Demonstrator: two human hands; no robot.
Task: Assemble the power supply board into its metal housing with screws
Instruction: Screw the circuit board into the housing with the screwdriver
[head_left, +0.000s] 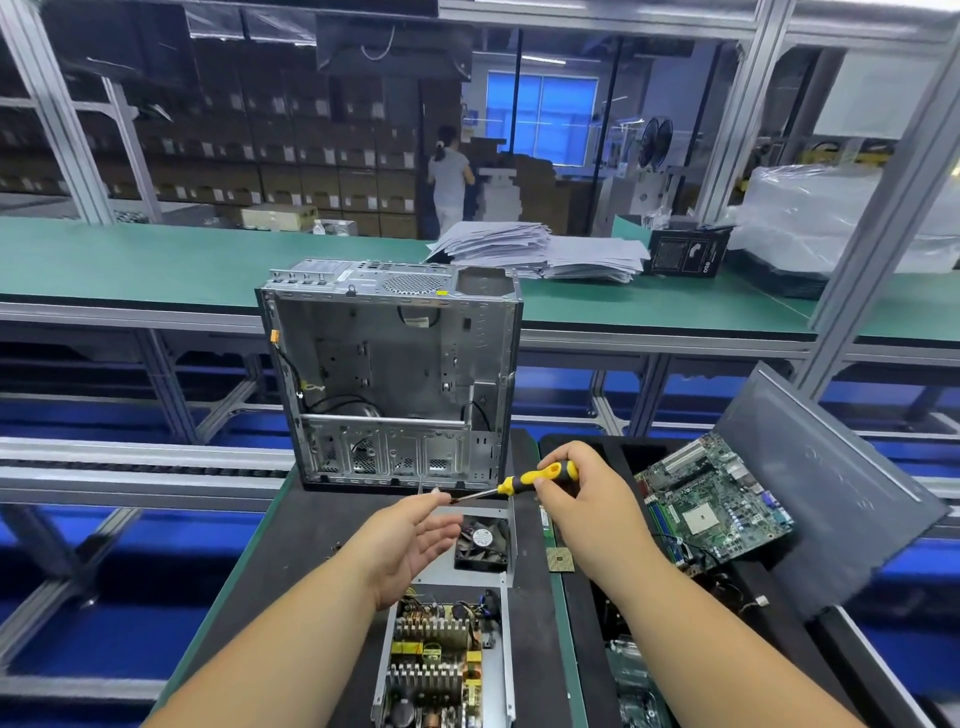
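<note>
The power supply board (439, 660), with heat sinks and yellow parts, lies in its open metal housing (508, 551) on the mat in front of me; a black fan (483, 543) sits at the housing's far end. My right hand (582, 499) grips the yellow-and-black handle of a screwdriver (524, 482) above the fan. The shaft points left toward my left hand (415, 540). That hand's thumb and forefinger pinch a small screw (435, 490) at the screwdriver tip, with its other fingers spread.
An empty computer case (389, 374) stands upright just beyond the housing. A green motherboard (711, 504) rests on a dark tray to the right, with a CPU chip (561, 559) near it. Papers (540, 249) and a black box lie on the far bench.
</note>
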